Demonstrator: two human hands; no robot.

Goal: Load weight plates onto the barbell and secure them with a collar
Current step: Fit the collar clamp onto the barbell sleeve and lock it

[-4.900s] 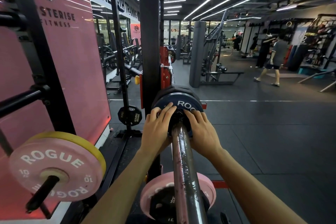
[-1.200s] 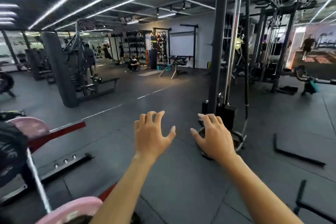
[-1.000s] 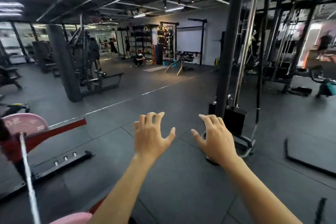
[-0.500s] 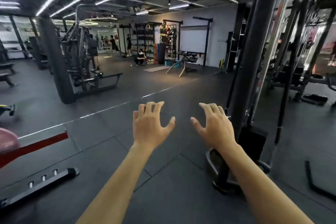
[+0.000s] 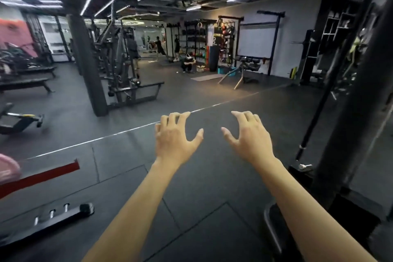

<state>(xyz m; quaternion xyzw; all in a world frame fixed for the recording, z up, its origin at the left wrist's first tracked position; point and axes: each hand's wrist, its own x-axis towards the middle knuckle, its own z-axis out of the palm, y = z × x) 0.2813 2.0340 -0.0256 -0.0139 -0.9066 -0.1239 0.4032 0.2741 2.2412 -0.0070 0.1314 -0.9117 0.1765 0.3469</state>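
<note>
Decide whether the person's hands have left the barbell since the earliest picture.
Yes. The left hand and right hand are now held out empty over the floor; the barbell is out of view and only the pink plate shows at far left.

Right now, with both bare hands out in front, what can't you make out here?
- Barbell and collar: not in the head view.
- Pale pink round weight plate: cut off by the left edge, blurred.
- Left hand and right hand: palms face away, holding nothing.
- Crouching person by the far rack: too small.
</note>
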